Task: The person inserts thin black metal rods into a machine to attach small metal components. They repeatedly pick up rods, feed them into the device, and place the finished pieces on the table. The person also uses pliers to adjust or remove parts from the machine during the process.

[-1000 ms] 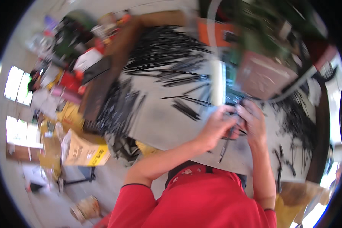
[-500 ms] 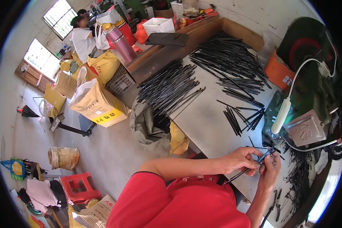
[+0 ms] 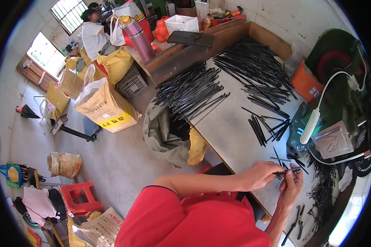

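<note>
My left hand (image 3: 260, 175) and my right hand (image 3: 291, 186) meet over the near right part of the grey table (image 3: 226, 127). Together they pinch a small bundle of thin black rods (image 3: 287, 170), held roughly level between the fingertips. A few loose black rods (image 3: 264, 123) lie scattered just beyond my hands. Bigger heaps of the same rods (image 3: 189, 91) cover the far half of the table, with another heap (image 3: 255, 66) near the wall. My red shirt fills the lower middle of the view.
A green machine (image 3: 338, 82) with a white lamp (image 3: 311, 125) stands right of my hands. Pliers (image 3: 294, 224) lie near the table edge. A grey sack (image 3: 165, 131), a tan bag (image 3: 105, 108) and a red stool (image 3: 81, 196) sit on the floor. Another person (image 3: 92, 31) is far back left.
The view has swung from looking down on the table to looking left across the floor. My hands have stayed together on the black rods beside the machine.
</note>
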The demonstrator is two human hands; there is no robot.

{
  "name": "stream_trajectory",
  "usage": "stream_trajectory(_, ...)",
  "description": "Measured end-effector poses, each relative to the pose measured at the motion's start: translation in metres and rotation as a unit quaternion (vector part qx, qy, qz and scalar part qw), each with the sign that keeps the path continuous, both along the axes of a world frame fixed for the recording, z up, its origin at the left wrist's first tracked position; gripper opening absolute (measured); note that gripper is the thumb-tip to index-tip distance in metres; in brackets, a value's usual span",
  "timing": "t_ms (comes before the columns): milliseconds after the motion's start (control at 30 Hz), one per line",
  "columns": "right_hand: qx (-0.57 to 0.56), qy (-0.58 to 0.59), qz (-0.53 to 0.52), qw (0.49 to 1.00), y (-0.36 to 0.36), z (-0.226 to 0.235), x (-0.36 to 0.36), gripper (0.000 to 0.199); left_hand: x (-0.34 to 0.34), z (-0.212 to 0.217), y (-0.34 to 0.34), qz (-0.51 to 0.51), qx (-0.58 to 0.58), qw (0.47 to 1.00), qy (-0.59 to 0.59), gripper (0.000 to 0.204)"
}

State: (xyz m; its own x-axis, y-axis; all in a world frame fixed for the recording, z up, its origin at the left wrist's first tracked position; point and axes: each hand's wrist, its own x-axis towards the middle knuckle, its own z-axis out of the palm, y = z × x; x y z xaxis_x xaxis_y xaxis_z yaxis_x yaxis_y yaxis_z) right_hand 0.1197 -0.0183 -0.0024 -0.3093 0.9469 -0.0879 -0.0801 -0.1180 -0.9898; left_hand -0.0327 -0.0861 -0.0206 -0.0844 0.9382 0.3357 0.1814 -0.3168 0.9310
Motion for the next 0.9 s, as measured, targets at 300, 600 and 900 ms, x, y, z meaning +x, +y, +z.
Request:
stream_trajectory(300, -0.035, 0.045, 0.068, 0.996, 0.0, -0.015, 0.013, 0.016, -0.02, -0.022, -0.012, 0.098, 0.022, 0.981, 0.164, 0.016)
stream_trajectory(600, -0.048, 0.051, 0.065, 0.995, 0.002, -0.035, 0.017, 0.017, -0.017, -0.03, -0.015, 0.165, 0.087, 0.946, 0.264, 0.023)
stream_trajectory(900, -0.033, 0.042, 0.053, 0.997, 0.001, -0.04, 0.019, 0.016, -0.016, -0.025, -0.016, 0.177, 0.103, 0.935, 0.291, 0.023)
